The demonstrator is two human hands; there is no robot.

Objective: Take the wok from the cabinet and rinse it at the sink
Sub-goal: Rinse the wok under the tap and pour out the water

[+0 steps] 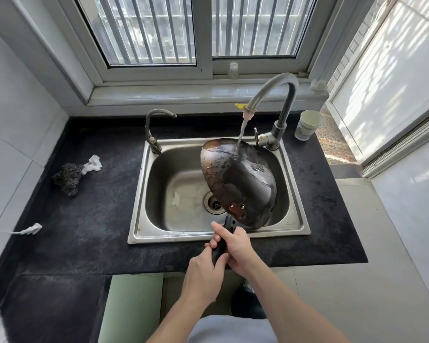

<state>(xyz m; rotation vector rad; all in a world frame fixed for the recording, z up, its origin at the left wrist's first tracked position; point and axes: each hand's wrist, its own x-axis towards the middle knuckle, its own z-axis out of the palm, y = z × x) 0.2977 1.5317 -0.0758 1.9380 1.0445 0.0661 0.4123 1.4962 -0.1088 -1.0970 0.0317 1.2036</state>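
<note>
Together, the left hand (203,271) and right hand (235,246) grip the wok (240,179) handle (220,248); water (242,129) hits its underside.

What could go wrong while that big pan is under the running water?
1. The water stream hits the tilted wok near its far rim, so it might spray past the sink onto the counter or the paper cup.
2. The left hand and right hand grip only the handle, with the wok's weight hanging out ahead. If the grip gets wet and slips, the wok could bang into the sink.
</note>
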